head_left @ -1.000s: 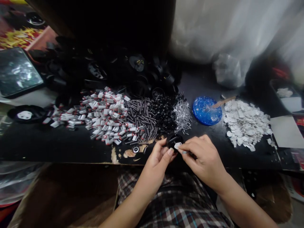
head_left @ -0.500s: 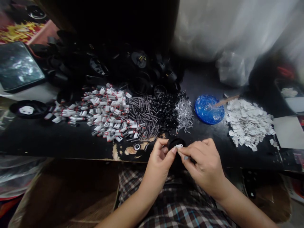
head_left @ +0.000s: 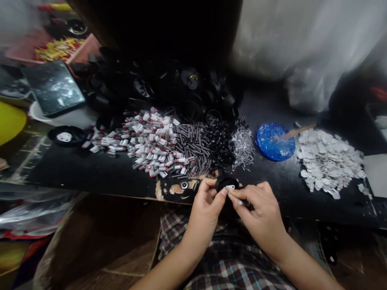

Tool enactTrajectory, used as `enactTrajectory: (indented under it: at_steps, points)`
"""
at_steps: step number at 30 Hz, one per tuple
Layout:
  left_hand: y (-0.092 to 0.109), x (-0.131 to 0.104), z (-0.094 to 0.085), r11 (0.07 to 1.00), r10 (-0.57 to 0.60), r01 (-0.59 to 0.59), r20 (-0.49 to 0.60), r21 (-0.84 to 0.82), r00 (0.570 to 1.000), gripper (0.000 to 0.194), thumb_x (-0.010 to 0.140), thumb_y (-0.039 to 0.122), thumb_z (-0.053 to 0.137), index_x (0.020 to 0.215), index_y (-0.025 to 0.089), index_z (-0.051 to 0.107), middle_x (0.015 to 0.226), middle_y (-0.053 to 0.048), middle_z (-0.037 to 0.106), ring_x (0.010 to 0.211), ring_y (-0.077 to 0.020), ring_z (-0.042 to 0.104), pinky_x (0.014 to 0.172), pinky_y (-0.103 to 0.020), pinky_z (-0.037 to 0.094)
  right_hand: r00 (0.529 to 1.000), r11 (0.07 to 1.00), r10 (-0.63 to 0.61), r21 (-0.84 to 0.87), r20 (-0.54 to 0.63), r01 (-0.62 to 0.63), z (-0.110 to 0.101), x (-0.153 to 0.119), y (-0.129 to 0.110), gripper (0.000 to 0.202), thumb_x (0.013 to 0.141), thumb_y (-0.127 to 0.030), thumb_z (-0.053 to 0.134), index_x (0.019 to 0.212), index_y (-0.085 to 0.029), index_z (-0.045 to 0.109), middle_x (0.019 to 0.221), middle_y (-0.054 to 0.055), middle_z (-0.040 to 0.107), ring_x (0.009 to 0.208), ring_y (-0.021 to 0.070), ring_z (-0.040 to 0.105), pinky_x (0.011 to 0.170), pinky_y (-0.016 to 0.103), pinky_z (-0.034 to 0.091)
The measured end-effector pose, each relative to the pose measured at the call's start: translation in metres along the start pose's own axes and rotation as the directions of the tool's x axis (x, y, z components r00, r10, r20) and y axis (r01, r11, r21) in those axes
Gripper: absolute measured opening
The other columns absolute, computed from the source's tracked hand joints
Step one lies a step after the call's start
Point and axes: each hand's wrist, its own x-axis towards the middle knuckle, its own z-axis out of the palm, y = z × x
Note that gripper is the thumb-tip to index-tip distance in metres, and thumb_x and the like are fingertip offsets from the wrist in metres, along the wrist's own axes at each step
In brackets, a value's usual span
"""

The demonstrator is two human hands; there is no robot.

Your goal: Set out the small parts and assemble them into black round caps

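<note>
My left hand [head_left: 208, 203] is closed around a round black plastic cup-shaped part [head_left: 223, 183] at the table's front edge. Inside that part shows a small white plate [head_left: 231, 187] with holes, under my left thumb. My right hand [head_left: 256, 203] pinches at the plate's near edge with thumb and forefinger. A thin dark tool with a pale tip [head_left: 241, 202] also lies within the right fingers; its kind cannot be made out. Just beyond my hands are a pile of small silvery pins [head_left: 243, 149], a heap of small black clips [head_left: 220, 143] and dark springs [head_left: 195, 145].
White-grey sleeves with red rings [head_left: 154, 143] lie heaped on the left. A blue lid of clear grease [head_left: 269, 149] holds a wooden stick [head_left: 298, 131]. White plates [head_left: 329, 157] are piled at right. Black housings [head_left: 193, 102] crowd the back; a dark tablet-like panel [head_left: 56, 88] stands at left.
The view has turned somewhat left, so the table's things appear shifted right. Both hands stay at the black part, with only slight finger movement.
</note>
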Motion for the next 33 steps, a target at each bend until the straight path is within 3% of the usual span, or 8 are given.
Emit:
enactTrajectory:
  at_steps: [3,7,12,16,21,24,29,33]
  points:
    - [0.013,-0.011,-0.019,0.996,0.010,-0.009,-0.014,0.083,1.000,0.017,0.085,0.031,0.070,0.091,0.023,0.057,0.085,0.004,0.064,0.082,-0.0103,0.060,0.078,-0.019,0.048,0.992,0.993,-0.043,0.119,0.116,0.029,0.002,0.008,-0.009,0.011,0.090,-0.013,0.061,0.089,-0.022,0.068,0.080,-0.002,0.072,0.070,0.0132,0.060,0.070,0.032,0.032]
    - [0.024,-0.046,-0.097,0.934,-0.001,0.064,-0.177,0.352,0.984,0.021,0.088,0.040,0.065,0.103,0.026,0.063,0.103,-0.002,0.067,0.101,-0.0195,0.061,0.095,-0.030,0.046,0.927,0.921,-0.248,0.366,0.281,0.135,-0.002,0.020,-0.021,0.016,0.092,-0.017,0.060,0.104,-0.026,0.068,0.079,-0.004,0.070,0.070,0.0118,0.060,0.072,0.031,0.039]
    - [0.039,-0.068,-0.181,0.767,0.383,0.032,-0.496,0.641,0.779,0.041,0.081,0.043,0.071,0.116,0.027,0.062,0.137,-0.008,0.054,0.135,-0.0321,0.041,0.117,-0.048,0.025,0.976,0.955,-0.114,0.290,0.188,0.055,0.006,0.029,-0.005,0.017,0.094,-0.020,0.057,0.102,-0.028,0.070,0.081,-0.001,0.071,0.071,0.0147,0.061,0.067,0.030,0.045]
    - [0.085,-0.018,-0.140,0.557,0.580,-0.240,-0.167,0.795,0.797,0.023,0.090,0.033,0.059,0.111,0.027,0.068,0.119,-0.007,0.066,0.116,-0.0261,0.058,0.107,-0.038,0.038,0.968,0.962,-0.147,0.259,0.203,0.091,0.023,0.029,0.005,0.017,0.094,-0.021,0.056,0.101,-0.027,0.070,0.079,-0.001,0.070,0.070,0.0152,0.061,0.069,0.031,0.047]
    - [0.138,0.092,-0.052,0.092,0.633,-0.544,0.373,0.834,0.679,0.045,0.088,0.029,0.062,0.132,0.020,0.057,0.134,-0.013,0.059,0.129,-0.0281,0.049,0.114,-0.041,0.029,0.979,0.963,-0.174,0.224,0.103,0.148,0.034,0.025,0.009,0.016,0.093,-0.018,0.054,0.099,-0.023,0.069,0.082,0.001,0.071,0.071,0.0160,0.063,0.072,0.033,0.047]
    - [0.143,0.131,-0.030,0.002,0.599,-0.544,0.435,0.839,0.672,0.050,0.083,0.027,0.069,0.131,0.017,0.057,0.133,-0.016,0.058,0.129,-0.0335,0.047,0.113,-0.049,0.028,0.987,0.968,-0.142,0.217,0.080,0.122,0.035,0.024,0.010,0.017,0.094,-0.019,0.053,0.097,-0.023,0.069,0.080,0.002,0.071,0.070,0.0164,0.063,0.068,0.032,0.047]
    - [0.134,0.115,-0.040,0.063,0.624,-0.553,0.400,0.831,0.671,0.044,0.086,0.023,0.063,0.129,0.018,0.053,0.128,-0.014,0.058,0.125,-0.0293,0.050,0.110,-0.047,0.035,0.987,0.967,-0.132,0.233,0.096,0.106,0.034,0.026,0.010,0.018,0.094,-0.020,0.052,0.094,-0.023,0.070,0.079,0.002,0.072,0.068,0.0164,0.063,0.069,0.032,0.048]
    - [0.111,0.055,-0.044,0.541,0.589,-0.540,0.168,0.644,0.790,0.046,0.088,0.030,0.065,0.131,0.026,0.048,0.136,-0.010,0.051,0.126,-0.0236,0.052,0.110,-0.038,0.039,0.993,0.972,-0.057,0.232,0.099,0.032,0.031,0.031,0.006,0.019,0.092,-0.022,0.056,0.109,-0.025,0.066,0.090,0.002,0.072,0.075,0.0168,0.065,0.074,0.032,0.051]
